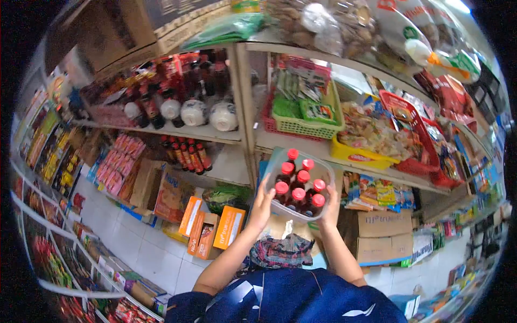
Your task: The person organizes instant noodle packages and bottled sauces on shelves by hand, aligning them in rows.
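Observation:
A clear plastic container (262,195) holds several dark bottles (303,176) with red caps, standing upright. My left hand (262,207) grips its left side and my right hand (330,207) grips its right side. Both hands hold it in front of the shelves, near the middle of the view. Beneath the container and nearer my body lies a dark plaid cloth (281,252).
White shelves (247,107) carry larger bottles, white bowls (223,116), a green basket (307,125) and a yellow basket (363,157) of packets. Orange boxes (229,229) stand at lower left, a cardboard box (384,237) at lower right.

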### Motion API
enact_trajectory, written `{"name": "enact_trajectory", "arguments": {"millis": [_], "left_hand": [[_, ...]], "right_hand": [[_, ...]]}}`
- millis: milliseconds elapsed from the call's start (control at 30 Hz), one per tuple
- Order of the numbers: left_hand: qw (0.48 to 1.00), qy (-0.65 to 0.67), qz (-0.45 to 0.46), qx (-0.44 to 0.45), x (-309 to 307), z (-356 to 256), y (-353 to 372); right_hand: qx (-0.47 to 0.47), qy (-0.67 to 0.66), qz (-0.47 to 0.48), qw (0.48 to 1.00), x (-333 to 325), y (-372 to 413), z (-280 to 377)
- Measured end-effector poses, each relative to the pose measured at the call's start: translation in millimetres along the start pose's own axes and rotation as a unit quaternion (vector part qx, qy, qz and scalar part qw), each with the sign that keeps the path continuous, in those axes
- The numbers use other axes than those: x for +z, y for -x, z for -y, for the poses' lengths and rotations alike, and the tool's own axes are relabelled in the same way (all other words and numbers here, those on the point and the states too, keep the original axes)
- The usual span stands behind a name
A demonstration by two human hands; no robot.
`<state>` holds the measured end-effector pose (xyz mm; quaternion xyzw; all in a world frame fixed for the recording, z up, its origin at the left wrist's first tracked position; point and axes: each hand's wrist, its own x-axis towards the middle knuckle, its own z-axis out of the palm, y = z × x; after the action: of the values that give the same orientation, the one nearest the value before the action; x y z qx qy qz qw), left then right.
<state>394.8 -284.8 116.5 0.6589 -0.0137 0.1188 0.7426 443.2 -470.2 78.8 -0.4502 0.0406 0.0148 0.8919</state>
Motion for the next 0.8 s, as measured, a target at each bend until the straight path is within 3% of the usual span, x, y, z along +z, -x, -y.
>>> {"name": "enact_trajectory", "arguments": {"millis": [267, 400, 433, 567, 733, 800], "left_hand": [[0.999, -0.007, 0.036, 0.007, -2, 10, -16], [0.998, 0.028, 0.058, 0.005, 12, 4, -27], [0.997, 0.009, 0.074, 0.007, 11, 16, -31], [0.989, -0.061, 0.135, -0.005, 13, 18, -37], [0.989, -0.066, 0.133, -0.006, 21, 22, -47], [0.991, -0.056, 0.124, -0.005, 21, 27, -52]], "right_hand": [[-0.091, 0.086, 0.019, 0.992, 28, -16, 18], [-0.085, 0.049, 0.103, 0.99, 9, -50, 20], [-0.083, 0.076, 0.059, 0.992, -3, -68, 10], [-0.072, 0.097, 0.087, 0.989, -15, -86, 15], [-0.109, 0.035, 0.074, 0.991, -4, -81, 23], [-0.056, 0.007, 0.064, 0.996, -3, -83, 26]]}}
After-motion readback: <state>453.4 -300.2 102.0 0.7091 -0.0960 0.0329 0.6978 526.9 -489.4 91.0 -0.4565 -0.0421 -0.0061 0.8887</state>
